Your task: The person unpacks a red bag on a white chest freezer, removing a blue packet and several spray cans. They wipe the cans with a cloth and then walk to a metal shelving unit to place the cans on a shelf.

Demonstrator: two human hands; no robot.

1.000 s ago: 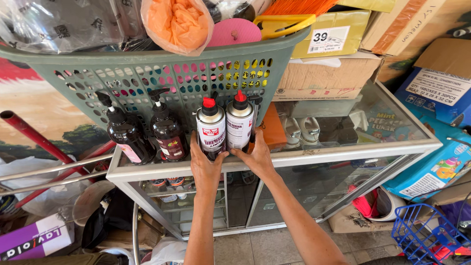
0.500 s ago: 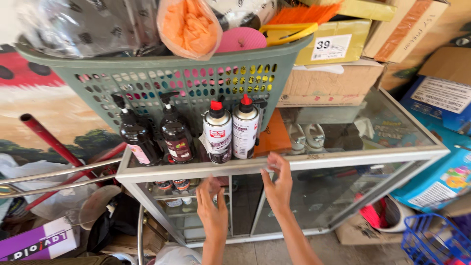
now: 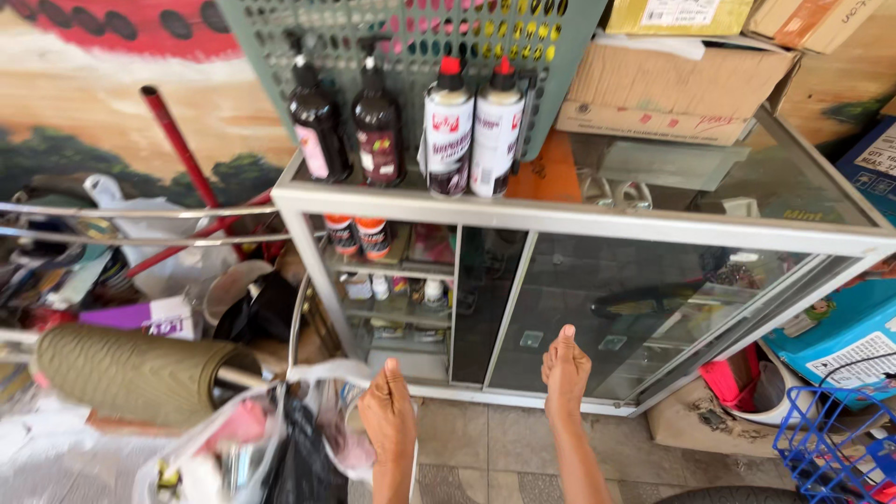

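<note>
— What sits nearest the lens?

— Two bare hands, low in front of the aluminium-framed glass display cabinet (image 3: pixel 579 222). The left hand (image 3: pixel 389 420) hangs empty, fingers together and pointing up toward the cabinet, just above a clear plastic bag of goods (image 3: pixel 233 448) on the floor. The right hand (image 3: pixel 565 366) is likewise empty, fingers together, raised before the cabinet's dark sliding glass door (image 3: pixel 644 308); whether it touches the pane cannot be told. Both forearms rise from the bottom edge, roughly parallel.

— And the cans?

— On the cabinet's top, at its front edge left of centre, stand two white aerosol spray cans with red caps (image 3: pixel 471 131), upright, long axes vertical, nozzles up, touching side by side and well apart from both hands. Just left of them on the same top stand two dark brown pump bottles (image 3: pixel 347 126), also upright.

— Behind those?

— A grey-green perforated plastic basket (image 3: pixel 411 37) rests at the back of the cabinet top, with brown cardboard boxes (image 3: pixel 672 89) to its right. A red pole (image 3: pixel 177 145) leans left of the cabinet; a blue wire basket (image 3: pixel 826 443) sits on the floor at its right.
</note>
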